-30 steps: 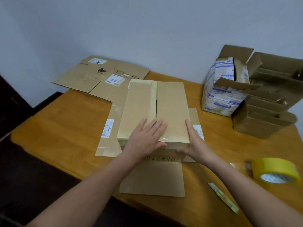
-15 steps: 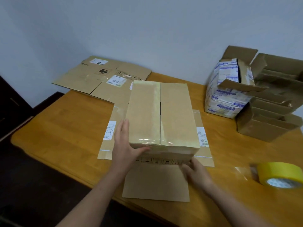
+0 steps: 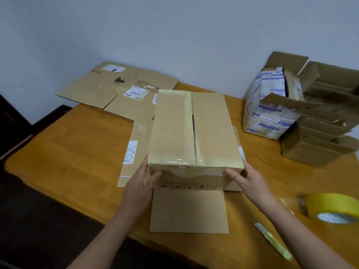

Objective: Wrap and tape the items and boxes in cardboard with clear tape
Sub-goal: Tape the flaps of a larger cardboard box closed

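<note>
Our left fingers (image 3: 144, 167) and right fingers (image 3: 233, 174) grip the box (image 3: 194, 133) at its near corners, on cardboard (image 3: 188, 210) spread over the desk (image 3: 77, 162). Its top shows tape; we judge the cardboard wrap not yet done, tape (image 3: 330, 202) waiting nearby.

taped box (image 3: 194, 131): your brown cardboard, matt wherever it's bare
clear tape (image 3: 174, 162): glossy film on the taped box's top and near edge, a bit wrinkly, catching the light
flat sheet (image 3: 189, 210): under the taped box, plain smooth matt cardboard
label (image 3: 131, 152): left of the taped box, white printed paper
table (image 3: 77, 152): under the taped box, orange-brown wood, smooth with a soft sheen
flattened carton (image 3: 108, 86): behind-left of the taped box, creased matt cardboard with paper stickers
tape roll (image 3: 332, 207): right of the taped box, on your side, yellowish and shiny
printed parcel (image 3: 272, 105): right of the taped box, white-and-blue print, shiny and crumpled
wall (image 3: 174, 35): behind the taped box, smooth and matt
</note>
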